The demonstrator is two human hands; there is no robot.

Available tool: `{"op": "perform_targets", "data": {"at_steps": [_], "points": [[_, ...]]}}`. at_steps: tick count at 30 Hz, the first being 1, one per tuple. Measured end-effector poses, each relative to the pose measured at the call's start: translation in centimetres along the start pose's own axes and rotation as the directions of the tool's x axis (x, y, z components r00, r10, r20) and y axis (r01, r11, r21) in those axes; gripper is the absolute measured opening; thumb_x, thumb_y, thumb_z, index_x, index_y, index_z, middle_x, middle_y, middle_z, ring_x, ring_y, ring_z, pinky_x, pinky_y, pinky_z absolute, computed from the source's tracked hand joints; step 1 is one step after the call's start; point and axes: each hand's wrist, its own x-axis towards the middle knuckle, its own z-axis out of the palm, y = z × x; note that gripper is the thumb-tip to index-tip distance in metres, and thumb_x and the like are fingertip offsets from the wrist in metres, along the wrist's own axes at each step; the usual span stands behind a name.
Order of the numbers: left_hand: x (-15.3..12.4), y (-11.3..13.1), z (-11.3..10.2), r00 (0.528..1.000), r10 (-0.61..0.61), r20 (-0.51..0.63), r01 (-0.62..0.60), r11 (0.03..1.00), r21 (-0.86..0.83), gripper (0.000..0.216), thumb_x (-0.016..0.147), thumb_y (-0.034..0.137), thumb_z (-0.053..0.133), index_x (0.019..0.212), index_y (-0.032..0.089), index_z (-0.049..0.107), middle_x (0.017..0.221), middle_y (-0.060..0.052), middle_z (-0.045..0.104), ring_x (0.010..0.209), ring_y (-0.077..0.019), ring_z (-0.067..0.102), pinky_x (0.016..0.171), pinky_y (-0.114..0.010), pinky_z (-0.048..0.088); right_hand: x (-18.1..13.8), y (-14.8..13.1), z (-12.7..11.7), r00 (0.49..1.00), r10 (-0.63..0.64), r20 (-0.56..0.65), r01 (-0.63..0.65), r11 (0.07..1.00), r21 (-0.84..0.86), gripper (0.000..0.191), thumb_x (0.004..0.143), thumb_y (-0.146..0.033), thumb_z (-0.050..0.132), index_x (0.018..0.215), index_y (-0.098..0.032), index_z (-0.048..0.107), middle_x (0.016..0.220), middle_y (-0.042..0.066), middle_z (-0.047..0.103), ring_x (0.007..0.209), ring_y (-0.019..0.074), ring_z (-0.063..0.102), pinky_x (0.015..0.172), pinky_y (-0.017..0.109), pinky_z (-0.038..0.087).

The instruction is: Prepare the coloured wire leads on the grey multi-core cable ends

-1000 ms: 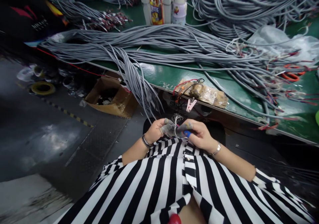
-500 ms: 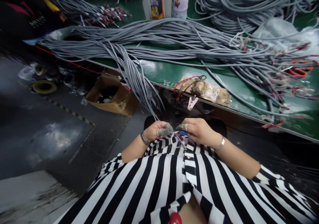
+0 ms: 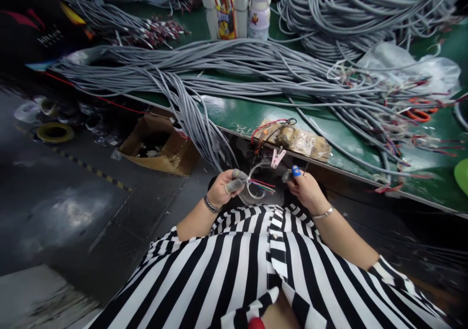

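My left hand (image 3: 227,186), with grey finger cots on thumb and forefinger, pinches the end of a grey cable (image 3: 253,183) whose thin coloured inner wires fan out to the right. That cable loops between both hands, in front of my striped shirt. My right hand (image 3: 304,187), wearing a grey cot and a blue cot, is closed in a pinch a little to the right of the wires; what it holds is too small to make out. Both hands hover just below the front edge of the green table (image 3: 252,117).
Big bundles of grey cables (image 3: 226,70) cover the table and hang over its edge. A taped brown block (image 3: 300,141) with red wires and a pink clip (image 3: 277,157) lies near the edge. A cardboard box (image 3: 161,146) stands on the floor at left. Bottles (image 3: 259,9) stand at the back.
My hands have moved apart. The right hand pulled away to the right and the coloured inner wires now stand bare between the hands.
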Motion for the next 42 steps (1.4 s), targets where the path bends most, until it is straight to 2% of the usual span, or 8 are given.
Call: {"op": "perform_targets", "data": {"at_steps": [4, 7, 11, 17, 22, 28, 34, 42], "points": [[1.6, 0.4, 1.1, 0.994, 0.107, -0.006, -0.106, 0.994, 0.039, 0.036, 0.068, 0.044, 0.078, 0.085, 0.014, 0.069, 0.053, 0.001, 0.056, 0.04, -0.0043, 0.042, 0.036, -0.016, 0.025, 1.0, -1.2, 1.5, 0.997, -0.016, 0.071, 0.012, 0.998, 0.058, 0.054, 0.077, -0.069, 0.056, 0.07, -0.016, 0.057, 0.054, -0.004, 0.043, 0.039, 0.0022, 0.016, 0.035, 0.019, 0.009], [2.9, 0.4, 2.1, 0.991, 0.13, -0.009, -0.129, 0.989, 0.072, 0.034, 0.072, 0.043, 0.075, 0.088, 0.014, 0.068, 0.053, 0.002, 0.056, 0.039, -0.0034, 0.039, 0.036, -0.016, 0.023, 2.3, -1.9, 2.6, 0.992, -0.015, 0.124, -0.001, 0.992, 0.126, 0.056, 0.075, -0.072, 0.056, 0.069, -0.016, 0.055, 0.05, -0.006, 0.038, 0.041, 0.0036, 0.021, 0.036, 0.018, 0.013], [4.0, 0.0, 3.2, 0.997, 0.08, -0.001, -0.079, 0.991, 0.111, 0.034, 0.074, 0.044, 0.073, 0.087, 0.012, 0.067, 0.051, 0.004, 0.053, 0.038, -0.0028, 0.038, 0.037, -0.016, 0.023, 3.6, -2.0, 3.4, 0.992, -0.039, 0.119, 0.016, 0.982, 0.187, 0.056, 0.071, -0.072, 0.061, 0.067, -0.016, 0.052, 0.046, -0.007, 0.036, 0.041, 0.004, 0.025, 0.036, 0.017, 0.017], [4.4, -0.9, 3.1, 0.998, -0.004, 0.057, -0.005, 0.988, 0.152, 0.038, 0.074, 0.046, 0.072, 0.087, 0.012, 0.065, 0.051, 0.005, 0.051, 0.038, -0.002, 0.035, 0.036, -0.016, 0.022, 4.0, -2.3, 4.1, 0.999, -0.012, 0.051, -0.003, 0.957, 0.291, 0.054, 0.062, -0.067, 0.072, 0.067, -0.016, 0.054, 0.05, -0.004, 0.047, 0.041, 0.0041, 0.033, 0.035, 0.017, 0.022], [4.6, -1.6, 3.0, 0.997, -0.042, 0.069, 0.03, 0.986, 0.164, 0.041, 0.071, 0.048, 0.075, 0.086, 0.011, 0.064, 0.05, 0.006, 0.049, 0.038, -0.0021, 0.034, 0.036, -0.016, 0.017, 3.8, -2.8, 4.4, 0.996, 0.004, 0.084, -0.03, 0.952, 0.304, 0.051, 0.068, -0.065, 0.069, 0.063, -0.018, 0.051, 0.043, -0.008, 0.032, 0.038, 0.0043, 0.025, 0.033, 0.019, 0.018], [4.6, -2.3, 3.2, 0.993, -0.093, 0.073, 0.077, 0.977, 0.199, 0.042, 0.069, 0.05, 0.075, 0.078, 0.012, 0.061, 0.049, 0.007, 0.046, 0.038, -0.002, 0.031, 0.037, -0.017, 0.017, 4.0, -2.8, 4.6, 0.998, -0.02, 0.063, -0.003, 0.941, 0.339, 0.052, 0.067, -0.064, 0.071, 0.061, -0.019, 0.048, 0.044, -0.009, 0.029, 0.038, 0.0045, 0.025, 0.033, 0.019, 0.02], [4.0, -2.3, 3.3, 0.99, -0.123, 0.076, 0.108, 0.979, 0.175, 0.043, 0.069, 0.051, 0.075, 0.078, 0.011, 0.061, 0.049, 0.006, 0.045, 0.039, -0.0021, 0.03, 0.038, -0.017, 0.015, 3.9, -2.4, 4.7, 0.994, 0.007, 0.11, -0.048, 0.925, 0.377, 0.053, 0.067, -0.069, 0.068, 0.067, -0.018, 0.051, 0.046, -0.008, 0.035, 0.037, 0.0038, 0.024, 0.033, 0.019, 0.018], [2.7, -1.3, 2.7, 0.984, -0.12, 0.132, 0.103, 0.986, 0.13, 0.041, 0.067, 0.047, 0.078, 0.08, 0.009, 0.068, 0.048, 0.004, 0.047, 0.038, -0.0019, 0.03, 0.038, -0.018, 0.015, 3.7, -1.5, 3.6, 0.989, 0.028, 0.145, -0.091, 0.888, 0.451, 0.054, 0.07, -0.07, 0.064, 0.067, -0.02, 0.042, 0.051, -0.008, 0.039, 0.037, 0.0032, 0.021, 0.032, 0.018, 0.012]]}}
